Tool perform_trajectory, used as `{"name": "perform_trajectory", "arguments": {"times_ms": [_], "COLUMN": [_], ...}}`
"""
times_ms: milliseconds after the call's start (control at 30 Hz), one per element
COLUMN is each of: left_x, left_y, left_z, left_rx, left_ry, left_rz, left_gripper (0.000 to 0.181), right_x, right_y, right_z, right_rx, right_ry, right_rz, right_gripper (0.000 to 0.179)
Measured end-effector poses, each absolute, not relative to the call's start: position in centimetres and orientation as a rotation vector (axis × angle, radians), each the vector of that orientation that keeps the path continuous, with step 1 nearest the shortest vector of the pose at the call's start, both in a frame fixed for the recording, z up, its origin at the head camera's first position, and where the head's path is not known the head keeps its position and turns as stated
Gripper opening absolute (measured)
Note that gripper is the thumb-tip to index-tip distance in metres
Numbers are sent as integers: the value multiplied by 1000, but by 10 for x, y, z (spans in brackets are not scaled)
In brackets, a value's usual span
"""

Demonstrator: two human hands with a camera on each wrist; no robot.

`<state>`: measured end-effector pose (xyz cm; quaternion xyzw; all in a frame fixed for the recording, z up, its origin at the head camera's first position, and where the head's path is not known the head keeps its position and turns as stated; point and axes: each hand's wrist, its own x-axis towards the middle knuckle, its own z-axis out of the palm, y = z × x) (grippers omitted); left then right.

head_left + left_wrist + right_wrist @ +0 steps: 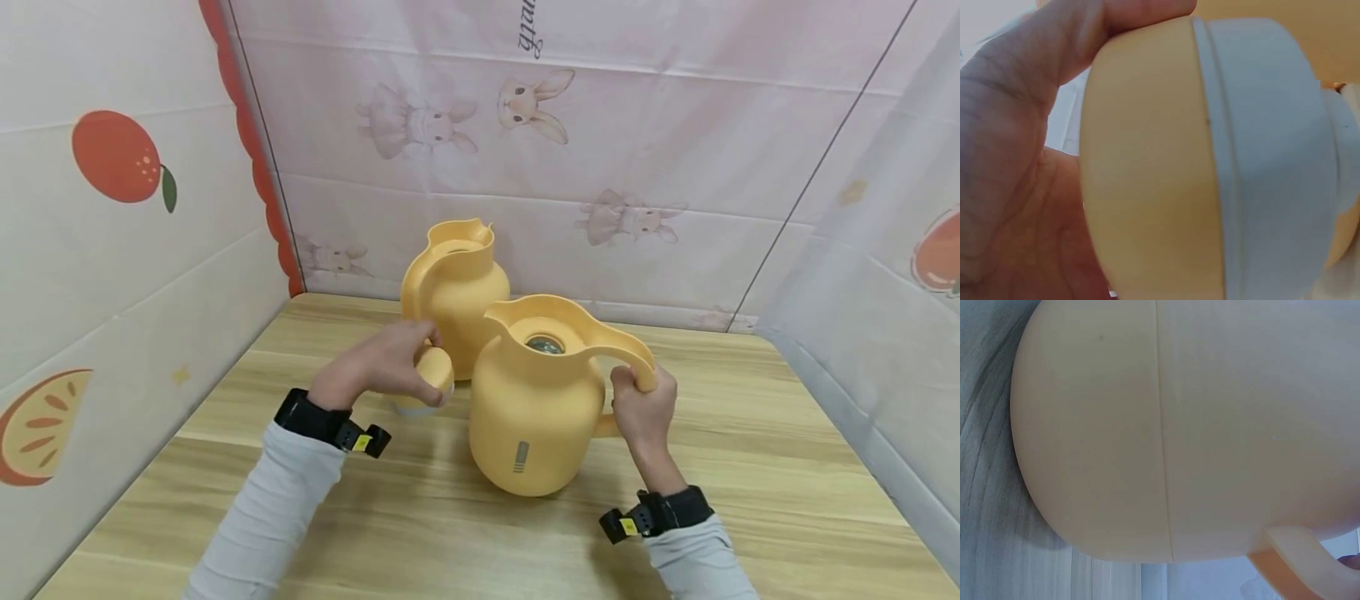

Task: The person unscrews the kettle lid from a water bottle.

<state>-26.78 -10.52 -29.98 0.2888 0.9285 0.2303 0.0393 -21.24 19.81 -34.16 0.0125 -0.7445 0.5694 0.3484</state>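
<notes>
My left hand [390, 362] grips a round stopper lid [435, 367], yellow on top and white below. In the left wrist view the lid [1154, 156] lies sideways, its narrower white end pointing away from the palm. My right hand [647, 408] holds the handle of a yellow thermos jug [525, 408], whose mouth has no lid on it and shows a dark, shiny inside. The jug's spout points left, toward the lid. In the right wrist view the jug's rounded body [1097, 437] fills most of the picture, its base close to the table.
A second yellow jug [468, 304] stands behind the lid, near the back edge, its handle toward the front left. Both jugs are on a wood-grain table [420, 533]. Printed cloth walls [675, 150] enclose the table at the back and both sides.
</notes>
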Motion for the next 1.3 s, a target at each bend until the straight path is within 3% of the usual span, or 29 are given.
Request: {"name": "perform_trajectory", "arguments": {"times_ms": [533, 1300], "left_x": [-271, -268], "left_y": [-98, -100], "left_z": [-335, -338], "left_rx": [861, 858], "left_ry": [2843, 2789], "left_rz": [682, 598], "left_gripper": [58, 70], "right_x": [-213, -213], "right_y": [200, 199], "right_z": [-343, -343], "right_rx": [32, 42], "right_ry": [-1927, -1918], "right_rz": [1480, 1494], "right_gripper": [29, 30]}}
